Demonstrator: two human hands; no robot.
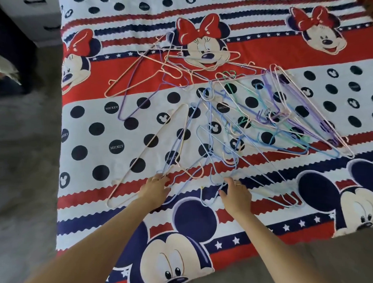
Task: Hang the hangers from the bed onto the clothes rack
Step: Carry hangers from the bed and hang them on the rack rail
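Note:
Several thin wire hangers [235,113] in pink, purple, blue, green and white lie tangled across a bed [89,227] with a red, white and navy cartoon-mouse cover. A pale pink hanger [147,152] lies at the near left of the pile. My left hand [155,188] reaches to the near end of a blue hanger [181,141], its fingers curled at the wire. My right hand [235,194] rests on the near ends of more blue hangers [213,184], fingers bent over the wires. The clothes rack is not in view.
Grey floor [21,178] runs along the bed's left side and near edge. A grey drawer unit [37,13] with dark handles stands at the upper left. Dark objects sit on the floor at the far left.

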